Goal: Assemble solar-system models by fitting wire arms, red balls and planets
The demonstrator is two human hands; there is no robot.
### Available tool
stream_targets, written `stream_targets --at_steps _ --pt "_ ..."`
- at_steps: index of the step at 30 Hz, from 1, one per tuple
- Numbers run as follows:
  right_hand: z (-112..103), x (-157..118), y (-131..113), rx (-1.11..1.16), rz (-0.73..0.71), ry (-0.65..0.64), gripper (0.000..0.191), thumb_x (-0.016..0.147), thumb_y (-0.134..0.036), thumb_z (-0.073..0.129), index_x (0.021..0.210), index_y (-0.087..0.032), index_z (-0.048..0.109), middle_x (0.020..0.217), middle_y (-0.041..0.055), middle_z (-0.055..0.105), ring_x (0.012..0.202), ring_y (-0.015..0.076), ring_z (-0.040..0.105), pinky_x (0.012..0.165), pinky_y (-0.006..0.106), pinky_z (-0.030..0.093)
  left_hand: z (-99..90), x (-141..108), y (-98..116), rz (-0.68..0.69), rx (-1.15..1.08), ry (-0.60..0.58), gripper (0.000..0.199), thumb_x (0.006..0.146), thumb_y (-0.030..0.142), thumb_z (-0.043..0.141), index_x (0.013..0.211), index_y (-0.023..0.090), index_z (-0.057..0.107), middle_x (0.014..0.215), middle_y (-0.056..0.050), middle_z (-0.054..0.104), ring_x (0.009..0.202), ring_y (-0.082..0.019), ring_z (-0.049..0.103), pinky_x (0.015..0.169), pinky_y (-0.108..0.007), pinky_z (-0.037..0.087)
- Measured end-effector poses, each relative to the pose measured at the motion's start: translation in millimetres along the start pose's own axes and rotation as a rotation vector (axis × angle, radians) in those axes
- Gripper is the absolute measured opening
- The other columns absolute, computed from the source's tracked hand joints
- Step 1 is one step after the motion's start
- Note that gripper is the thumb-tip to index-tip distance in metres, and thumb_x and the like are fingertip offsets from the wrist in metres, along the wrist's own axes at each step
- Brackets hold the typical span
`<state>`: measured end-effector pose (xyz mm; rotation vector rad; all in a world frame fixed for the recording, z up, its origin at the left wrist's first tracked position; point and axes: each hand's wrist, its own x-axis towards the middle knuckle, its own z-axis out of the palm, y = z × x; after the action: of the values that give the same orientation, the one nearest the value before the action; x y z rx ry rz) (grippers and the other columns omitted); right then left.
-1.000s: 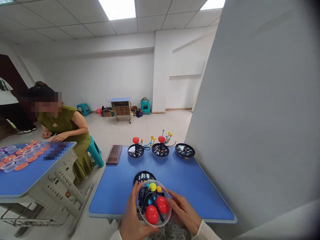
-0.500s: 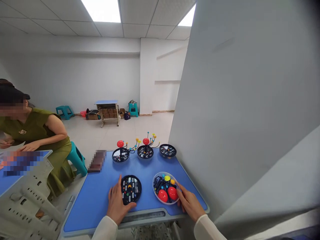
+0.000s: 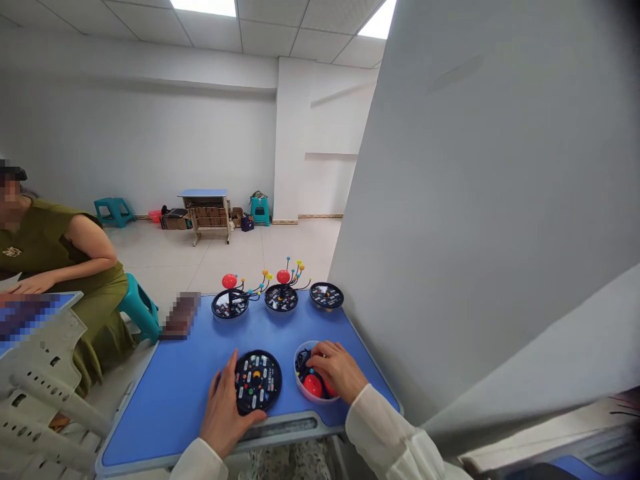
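Note:
On the blue desk (image 3: 190,393), my left hand (image 3: 224,407) curves around the left rim of a round black base (image 3: 259,381) printed with small planets and labels, fingers at its upper left and thumb by its lower edge. My right hand (image 3: 340,370) reaches into a white plastic bowl (image 3: 299,383), its fingers bent together over the parts. What those fingertips pinch, if anything, is hidden. Red balls (image 3: 313,385) and thin black rods (image 3: 302,360) show in the bowl, partly covered by the hand.
Along the desk's far edge stand two planet models (image 3: 230,303) (image 3: 281,298) with red balls and another black base (image 3: 327,296). A blurred brown item (image 3: 180,316) lies at the left edge. A grey wall (image 3: 450,233) closes the right side; a person (image 3: 75,267) sits left.
My right hand has gone from the bowl's right rim to inside it, covering the yellow and orange pieces. My left hand stays at the black base. The view has tilted slightly down and shifted right.

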<state>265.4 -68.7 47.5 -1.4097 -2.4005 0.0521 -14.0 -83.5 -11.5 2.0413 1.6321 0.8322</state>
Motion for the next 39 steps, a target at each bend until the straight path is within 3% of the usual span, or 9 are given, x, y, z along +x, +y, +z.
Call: stream_targets --at_steps 3,7,15,18,22,28,34,37,39 --pt "0.8 15.9 -0.3 -0.063 -0.076 -0.137 0.015 0.083 -0.013 0.058 0.084 -0.023 0.069 0.096 0.0048 0.065 0.086 0.0182 0.057 0.076 0.032 0.038 -0.4 -2.4 -1.1 0.020 0.004 -0.012 0.116 0.059 0.032 0.074 0.147 0.026 -0.001 0.149 -0.012 0.032 0.135 -0.033 0.033 0.113 -0.052 0.016" --pt "2.6 21.2 4.0 -0.046 -0.096 -0.188 0.010 0.083 -0.016 0.058 0.079 -0.021 0.066 0.092 0.0049 0.066 0.085 0.0189 0.056 0.077 0.033 0.038 -2.1 -4.4 -0.6 0.047 0.021 -0.018 0.121 0.054 0.030 0.078 0.147 0.025 0.000 0.151 -0.013 0.029 0.137 -0.034 0.029 0.113 -0.054 0.015" --pt "-1.8 14.5 8.9 0.414 0.003 -0.066 0.018 0.092 -0.026 0.039 0.087 -0.022 0.055 0.106 0.0081 0.068 0.099 0.0207 0.061 0.083 0.035 0.044 -3.3 -2.7 2.4 0.014 -0.003 -0.062 0.119 0.057 0.033 0.076 0.146 0.025 -0.002 0.150 -0.013 0.031 0.137 -0.031 0.030 0.114 -0.053 0.012" --pt "-7.9 21.2 -5.6 0.510 0.028 -0.061 0.023 0.095 -0.030 0.033 0.100 -0.021 0.054 0.095 0.0072 0.071 0.089 0.0197 0.065 0.076 0.031 0.047 -3.5 -2.3 3.5 0.002 -0.027 -0.055 0.117 0.058 0.032 0.076 0.146 0.024 0.000 0.149 -0.014 0.032 0.137 -0.030 0.031 0.113 -0.053 0.013" --pt "-11.4 44.5 -41.8 0.282 -0.057 -0.151 0.029 0.094 -0.026 0.035 0.109 -0.023 0.059 0.088 0.0045 0.070 0.079 0.0174 0.065 0.075 0.029 0.045 -4.7 -0.3 7.3 -0.034 -0.056 -0.049 0.117 0.056 0.032 0.077 0.146 0.022 0.003 0.147 -0.016 0.035 0.136 -0.030 0.033 0.113 -0.052 0.012" --pt "-3.4 82.8 -91.3 -0.207 -0.088 -0.342 0.013 0.086 -0.023 0.056 0.088 -0.024 0.069 0.087 0.0034 0.071 0.077 0.0188 0.065 0.068 0.029 0.040 -7.8 2.3 10.0 -0.033 -0.086 -0.058 0.122 0.054 0.034 0.079 0.146 0.019 0.001 0.148 -0.016 0.033 0.137 -0.031 0.030 0.113 -0.050 0.013" --pt "7.1 99.9 -111.8 -0.317 -0.105 -0.429 0.011 0.082 -0.017 0.060 0.080 -0.022 0.069 0.084 0.0043 0.072 0.080 0.0211 0.065 0.071 0.030 0.039 -7.3 2.6 6.9 -0.025 -0.124 -0.056 0.111 0.063 0.037 0.073 0.146 0.018 0.004 0.146 -0.015 0.037 0.136 -0.030 0.031 0.112 -0.051 0.013" --pt "10.1 104.4 -114.8 -0.334 -0.117 -0.460 0.012 0.081 -0.015 0.059 0.078 -0.022 0.069 0.083 0.0051 0.072 0.081 0.0217 0.065 0.072 0.031 0.039 -9.7 7.9 7.9 -0.057 -0.124 -0.058 0.092 0.065 0.036 0.071 0.143 0.019 0.024 0.145 -0.012 0.040 0.135 -0.029 0.031 0.111 -0.049 0.015" --pt "12.4 107.3 -115.6 -0.334 -0.122 -0.477 0.012 0.080 -0.014 0.059 0.076 -0.021 0.068 0.081 0.0055 0.071 0.080 0.0220 0.065 0.073 0.032 0.039 -13.2 15.0 9.6 -0.095 -0.113 -0.087 0.065 0.070 0.033 0.068 0.131 0.025 0.045 0.139 -0.007 0.049 0.131 -0.028 0.037 0.107 -0.047 0.022"
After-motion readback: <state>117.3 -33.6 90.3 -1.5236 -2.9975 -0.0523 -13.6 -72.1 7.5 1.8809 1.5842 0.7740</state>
